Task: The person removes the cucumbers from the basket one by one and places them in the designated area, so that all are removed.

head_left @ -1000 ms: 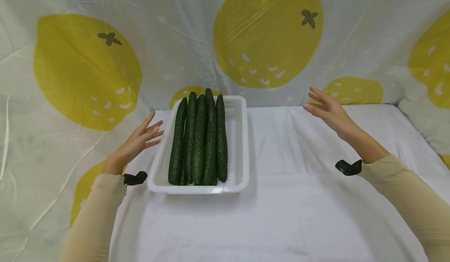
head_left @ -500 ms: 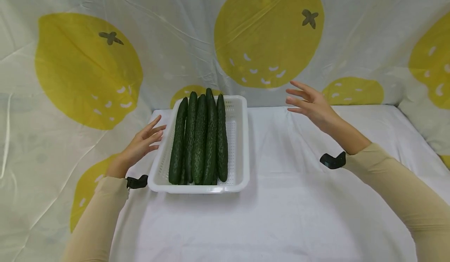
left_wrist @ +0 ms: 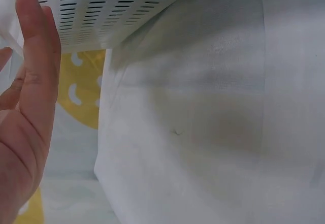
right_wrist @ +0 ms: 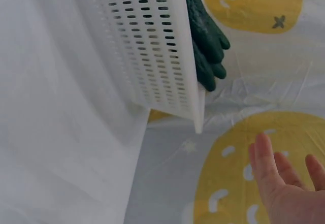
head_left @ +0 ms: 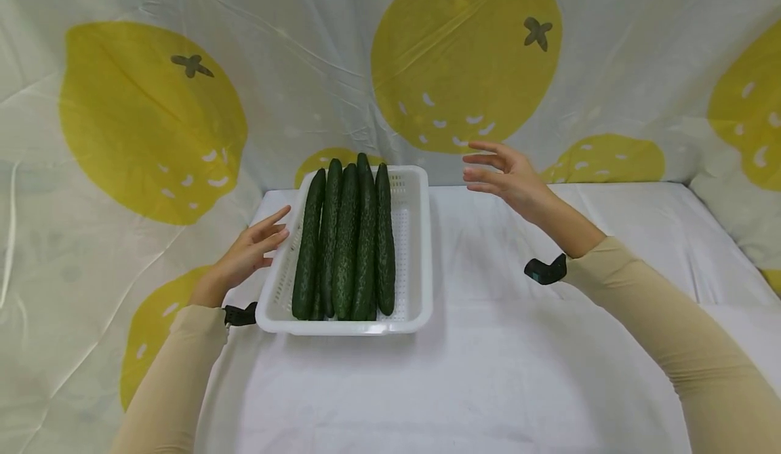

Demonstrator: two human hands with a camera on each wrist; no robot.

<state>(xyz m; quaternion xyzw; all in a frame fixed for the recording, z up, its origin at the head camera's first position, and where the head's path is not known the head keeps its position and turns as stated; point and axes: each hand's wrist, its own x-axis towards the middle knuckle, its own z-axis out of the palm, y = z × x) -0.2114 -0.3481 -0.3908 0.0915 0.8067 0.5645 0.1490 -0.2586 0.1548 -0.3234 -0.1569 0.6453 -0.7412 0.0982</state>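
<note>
From here I see the left hand (head_left: 245, 254) just left of the white basket (head_left: 425, 251), its grip spread; I can't tell if it touches. Long green cucumbers (head_left: 346, 237) lie side by side inside the basket, tips poking past its far edge. The basket sits on the white counter (head_left: 488, 373). Right of the basket, apart from it, hangs the right hand (head_left: 511, 179), grip spread too.

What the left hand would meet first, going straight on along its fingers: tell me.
Probably the left side of the white basket; the left hand is very close to it, though the exact gap is unclear.
</note>
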